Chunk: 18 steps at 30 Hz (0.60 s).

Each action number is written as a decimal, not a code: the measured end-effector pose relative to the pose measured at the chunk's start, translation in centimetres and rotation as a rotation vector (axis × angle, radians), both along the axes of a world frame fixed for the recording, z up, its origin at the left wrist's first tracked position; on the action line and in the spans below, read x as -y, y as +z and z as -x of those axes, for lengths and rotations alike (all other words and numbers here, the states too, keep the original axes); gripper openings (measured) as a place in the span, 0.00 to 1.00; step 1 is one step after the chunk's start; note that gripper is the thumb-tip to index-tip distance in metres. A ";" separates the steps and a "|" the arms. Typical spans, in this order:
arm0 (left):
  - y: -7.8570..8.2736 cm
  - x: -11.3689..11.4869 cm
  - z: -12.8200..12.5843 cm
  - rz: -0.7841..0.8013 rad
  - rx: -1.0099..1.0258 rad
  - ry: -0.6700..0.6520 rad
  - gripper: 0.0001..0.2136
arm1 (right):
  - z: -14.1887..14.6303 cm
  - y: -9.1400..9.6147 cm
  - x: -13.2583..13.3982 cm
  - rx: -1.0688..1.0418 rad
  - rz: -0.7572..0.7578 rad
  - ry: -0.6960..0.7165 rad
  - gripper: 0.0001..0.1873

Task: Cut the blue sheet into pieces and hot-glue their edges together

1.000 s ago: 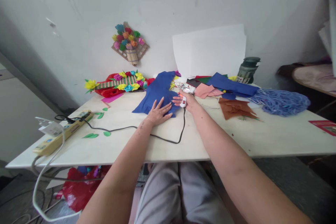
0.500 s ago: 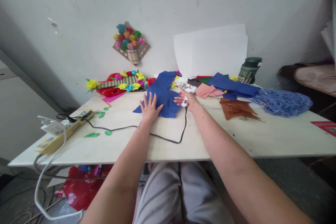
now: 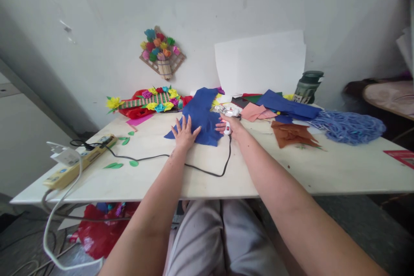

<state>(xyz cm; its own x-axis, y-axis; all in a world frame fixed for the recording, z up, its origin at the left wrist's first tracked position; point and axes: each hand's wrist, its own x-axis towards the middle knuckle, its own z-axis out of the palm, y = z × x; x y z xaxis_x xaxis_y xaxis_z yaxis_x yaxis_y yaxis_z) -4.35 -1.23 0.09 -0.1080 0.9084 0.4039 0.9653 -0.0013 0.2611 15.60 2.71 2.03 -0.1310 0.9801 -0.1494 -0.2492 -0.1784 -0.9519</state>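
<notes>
A piece of dark blue paper or cloth point(image 3: 203, 110) lies flat on the white table. My left hand point(image 3: 185, 134) rests on its lower left part, palm down with the fingers spread. At its right edge, my right hand point(image 3: 230, 126) is wrapped round a white hot glue gun point(image 3: 227, 128) with a small red switch on its handle. The gun's front end is hard to make out against the clutter behind it. From its handle a black cord point(image 3: 207, 173) runs left across the table.
A yellow power strip point(image 3: 77, 167) sits at the left edge near green paper leaves point(image 3: 114, 166). Behind lies a flower-trimmed craft point(image 3: 145, 101). To the right are brown paper point(image 3: 293, 133), blue shredded strands point(image 3: 351, 127) and a dark green bottle point(image 3: 308, 87).
My right hand and the glue gun have shifted very slightly and tilted a little. The left hand stays spread on the blue piece.
</notes>
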 end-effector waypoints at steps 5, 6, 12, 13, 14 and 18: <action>-0.3 -0.1 0.0 0.022 -0.034 -0.009 0.40 | 0.0 -0.1 0.0 0.003 -0.016 -0.011 0.17; -0.3 -0.2 0.0 0.026 -0.037 -0.005 0.41 | -0.1 -0.1 0.0 0.004 -0.015 -0.011 0.17; -0.6 -0.5 0.3 0.053 0.034 0.047 0.44 | 0.0 0.0 0.1 0.010 -0.014 -0.020 0.15; -0.5 -0.5 0.3 0.056 0.059 0.056 0.43 | 0.1 0.0 0.1 0.009 -0.016 -0.023 0.15; -0.4 -0.6 0.3 0.057 0.081 0.063 0.43 | 0.1 0.1 0.2 0.006 -0.017 -0.027 0.15; 0.2 -0.8 -0.4 0.093 0.106 0.081 0.45 | 0.1 0.2 0.2 -0.017 -0.027 -0.045 0.15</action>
<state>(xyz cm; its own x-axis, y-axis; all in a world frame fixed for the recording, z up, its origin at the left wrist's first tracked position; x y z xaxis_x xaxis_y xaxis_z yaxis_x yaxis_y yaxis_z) -3.99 -0.40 0.26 -0.2202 0.9279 0.3010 0.9281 0.1043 0.3574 15.53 2.55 2.19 -0.0889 0.9887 -0.1208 -0.2728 -0.1408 -0.9517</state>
